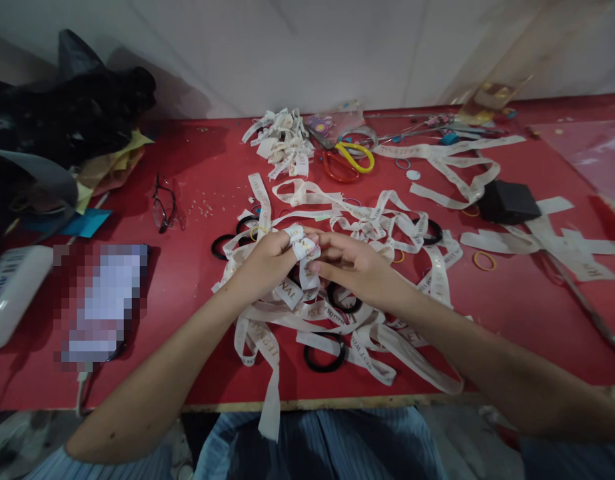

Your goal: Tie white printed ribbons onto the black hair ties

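In the middle of the head view, my left hand [276,257] is closed on a gathered white printed ribbon [303,248]. My right hand [348,259] pinches the same ribbon from the other side, its fingertips meeting those of the left. A bit of pink, perhaps a thin band, shows at the gather, but the fingers partly hide it. Beneath both hands lies a tangle of loose printed ribbon [317,317]. Black hair ties [325,353] lie among the strips. One ribbon end [270,417] hangs over the table's front edge.
Scissors [354,157] with red and yellow handles lie behind, beside a pile of gathered ribbon pieces [283,141]. At left are glasses [163,203] and a phone [104,300] on a cable. A black block [510,201] holds ribbon down at right on the red table [187,293].
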Demonstrator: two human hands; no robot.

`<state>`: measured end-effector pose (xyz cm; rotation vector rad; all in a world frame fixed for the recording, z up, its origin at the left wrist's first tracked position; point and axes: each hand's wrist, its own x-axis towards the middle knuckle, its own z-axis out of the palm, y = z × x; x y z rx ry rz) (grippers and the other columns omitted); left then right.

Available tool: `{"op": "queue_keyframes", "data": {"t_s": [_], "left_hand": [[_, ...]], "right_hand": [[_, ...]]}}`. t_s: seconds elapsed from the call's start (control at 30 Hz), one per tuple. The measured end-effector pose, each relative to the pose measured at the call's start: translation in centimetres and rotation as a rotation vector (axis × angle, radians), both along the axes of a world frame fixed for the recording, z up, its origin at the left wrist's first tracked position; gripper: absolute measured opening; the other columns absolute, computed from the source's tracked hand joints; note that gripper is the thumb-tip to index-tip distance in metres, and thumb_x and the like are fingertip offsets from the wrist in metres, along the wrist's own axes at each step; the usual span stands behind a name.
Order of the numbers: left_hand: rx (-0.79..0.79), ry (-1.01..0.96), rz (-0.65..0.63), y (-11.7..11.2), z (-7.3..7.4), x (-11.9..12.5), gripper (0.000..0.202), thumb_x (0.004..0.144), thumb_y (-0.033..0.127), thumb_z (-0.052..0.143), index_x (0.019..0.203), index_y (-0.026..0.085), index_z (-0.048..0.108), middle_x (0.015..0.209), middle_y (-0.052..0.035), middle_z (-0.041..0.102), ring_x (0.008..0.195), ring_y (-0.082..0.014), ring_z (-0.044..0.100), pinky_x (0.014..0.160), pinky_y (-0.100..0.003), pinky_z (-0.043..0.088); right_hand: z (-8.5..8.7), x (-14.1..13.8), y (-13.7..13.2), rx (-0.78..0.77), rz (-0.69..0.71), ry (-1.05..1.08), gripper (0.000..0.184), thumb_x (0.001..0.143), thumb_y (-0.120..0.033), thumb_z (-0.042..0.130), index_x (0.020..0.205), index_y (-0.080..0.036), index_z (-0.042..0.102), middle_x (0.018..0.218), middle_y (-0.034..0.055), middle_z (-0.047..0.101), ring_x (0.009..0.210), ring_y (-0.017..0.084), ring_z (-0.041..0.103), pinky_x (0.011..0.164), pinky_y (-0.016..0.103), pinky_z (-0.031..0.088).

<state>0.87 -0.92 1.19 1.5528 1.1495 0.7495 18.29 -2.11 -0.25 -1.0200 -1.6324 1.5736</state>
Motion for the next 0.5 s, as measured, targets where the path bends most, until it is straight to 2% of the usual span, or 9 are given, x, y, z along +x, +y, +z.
{"op": "queue_keyframes", "data": {"t_s": [0.1, 0.27, 0.5], "left_hand": [[0.003, 0.012, -0.011, -0.07, -0.06, -0.01, 0.03, 0.087, 0.041, 0.053, 0.086, 0.019, 0.072, 0.076, -0.0022, 0.068, 0.076, -0.0159, 0.061, 0.068, -0.025, 0.047], [0.02, 0.023, -0.047, 0.0, -0.28, -0.14, 0.027, 0.088, 0.038, 0.052, 0.088, 0.019, 0.071, 0.084, -0.0033, 0.07, 0.088, -0.0178, 0.063, 0.076, -0.026, 0.048], [0.056, 0.038, -0.125, 0.25, -0.51, -0.41, 0.026, 0.089, 0.033, 0.05, 0.092, 0.017, 0.07, 0.093, -0.0035, 0.07, 0.091, -0.017, 0.063, 0.081, -0.028, 0.05]], "right_hand": [[0.24, -0.08, -0.02, 0.022, 0.019, -0.003, 0.038, 0.084, -0.025, 0.061, 0.121, -0.017, 0.057, 0.097, 0.0047, 0.07, 0.082, 0.014, 0.066, 0.069, 0.026, 0.052], [0.47, -0.09, -0.01, 0.033, 0.036, -0.017, 0.034, 0.084, -0.023, 0.06, 0.117, -0.016, 0.062, 0.093, 0.004, 0.071, 0.084, 0.015, 0.066, 0.072, 0.026, 0.053], [0.22, -0.03, 0.05, 0.062, 0.051, -0.008, 0.03, 0.085, -0.024, 0.06, 0.114, -0.017, 0.064, 0.107, 0.0061, 0.07, 0.092, 0.017, 0.067, 0.076, 0.027, 0.055]]}}
